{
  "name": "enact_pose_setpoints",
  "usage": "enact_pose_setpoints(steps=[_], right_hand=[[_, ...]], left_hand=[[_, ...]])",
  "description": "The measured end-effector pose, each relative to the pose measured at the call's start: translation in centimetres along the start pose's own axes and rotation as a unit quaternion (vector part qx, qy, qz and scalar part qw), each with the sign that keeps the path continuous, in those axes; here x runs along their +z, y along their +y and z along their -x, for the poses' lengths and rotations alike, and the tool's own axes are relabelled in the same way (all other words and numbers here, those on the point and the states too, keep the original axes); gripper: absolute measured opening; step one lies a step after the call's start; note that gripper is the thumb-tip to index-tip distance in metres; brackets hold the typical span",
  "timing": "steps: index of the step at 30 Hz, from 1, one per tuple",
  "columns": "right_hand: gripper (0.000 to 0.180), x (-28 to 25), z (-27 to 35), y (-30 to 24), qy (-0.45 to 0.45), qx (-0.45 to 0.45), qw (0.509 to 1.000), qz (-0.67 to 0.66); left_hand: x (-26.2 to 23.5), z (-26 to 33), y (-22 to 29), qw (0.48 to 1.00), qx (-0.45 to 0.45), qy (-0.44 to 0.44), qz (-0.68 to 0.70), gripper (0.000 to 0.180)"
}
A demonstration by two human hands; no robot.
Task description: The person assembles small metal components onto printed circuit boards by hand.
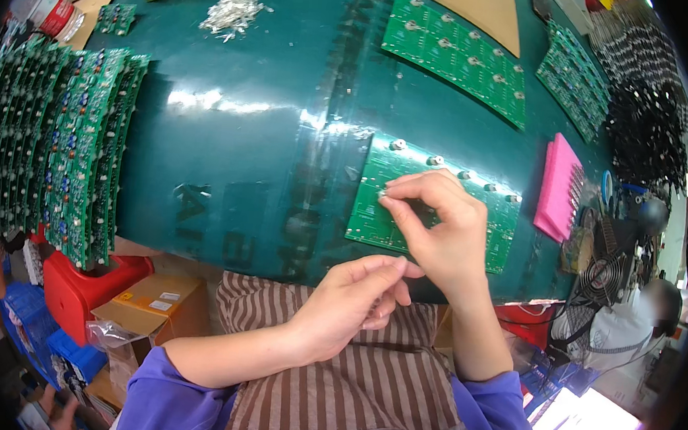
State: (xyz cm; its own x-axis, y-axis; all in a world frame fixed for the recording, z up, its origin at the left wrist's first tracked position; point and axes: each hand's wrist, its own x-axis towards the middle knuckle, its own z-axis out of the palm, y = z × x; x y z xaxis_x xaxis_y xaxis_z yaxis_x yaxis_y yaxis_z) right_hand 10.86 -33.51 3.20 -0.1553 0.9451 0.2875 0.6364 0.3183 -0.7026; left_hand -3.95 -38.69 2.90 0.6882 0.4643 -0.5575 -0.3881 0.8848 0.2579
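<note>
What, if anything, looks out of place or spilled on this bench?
Only the small silvery parts stand out: they lie in a loose heap directly on the green table, with a few scattered at the edges. That may be deliberate. No damage is discernible on the circuit board under the right hand.

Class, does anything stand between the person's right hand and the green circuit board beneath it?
Apart from the small pale piece it pinches, nothing visible stands between the right hand and the green circuit board. The left hand is lower in view, outside that gap.
</note>
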Motion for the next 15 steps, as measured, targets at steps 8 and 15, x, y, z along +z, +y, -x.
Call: enact_pose_setpoints(steps=[8, 15], right_hand=[[0.011, -4.7, 0.7, 2.1, 0.087, 0.062, 0.994, 0.029], [0.011, -16.2, 4.7, 12.6, 0.284, 0.145, 0.849, 0.422]], left_hand=[[0.7, 0.3, 0.3, 0.997, 0.018, -0.002, -0.072, 0.031], [1.5, -0.7, -0.6, 0.991, 0.035, -0.039, -0.121, 0.027]])
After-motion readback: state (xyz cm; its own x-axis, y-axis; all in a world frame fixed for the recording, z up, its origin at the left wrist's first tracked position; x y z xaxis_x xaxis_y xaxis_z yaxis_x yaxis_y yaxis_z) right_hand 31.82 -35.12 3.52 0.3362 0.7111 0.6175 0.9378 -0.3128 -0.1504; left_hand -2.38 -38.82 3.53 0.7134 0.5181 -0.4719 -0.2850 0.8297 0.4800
